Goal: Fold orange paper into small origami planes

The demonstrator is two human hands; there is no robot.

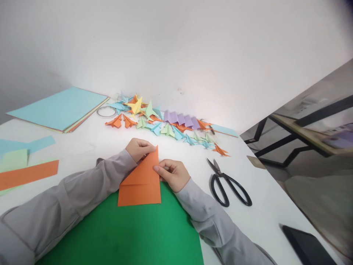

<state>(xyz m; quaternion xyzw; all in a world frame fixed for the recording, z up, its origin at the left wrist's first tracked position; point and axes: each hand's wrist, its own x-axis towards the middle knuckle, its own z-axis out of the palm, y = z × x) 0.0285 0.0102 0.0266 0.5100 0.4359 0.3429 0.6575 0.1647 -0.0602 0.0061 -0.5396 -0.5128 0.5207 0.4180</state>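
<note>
- Spreading under the lower part of the work, the green sheet (124,235) is giving a flat base; resting the whole piece on it would probably help each crease press evenly.
- The orange paper (140,191) is sitting between both hands, its lower part above the green sheet and its peak reaching past it, over the bench (91,147); its left side is slanting upward, so the step in hand is looking like a diagonal fold.
- The left hand (140,149) is pinching close to the peak; for a crisp tip, it should be keeping the layers from sliding.
- The right hand (173,173) is gripping the right edge between thumb and fingers; lining up the edges before running a thumb firmly along the crease should be serving best.
- Behind the bench, a white wall (165,44) is rising, and a black-framed stand (325,111) is standing off to the right.
- A stack of coloured sheets (60,108) is lying at the far left, with loose paper strips (30,175) nearer.
- Folded paper figures (136,106) are crowding along the wall.
- Black-handled scissors (220,173) are lying with blades parted, right of the right hand; a dark flat device (306,244) is resting nearer the corner.
- A thin ring (107,116) is lying just beside the stack.
</note>
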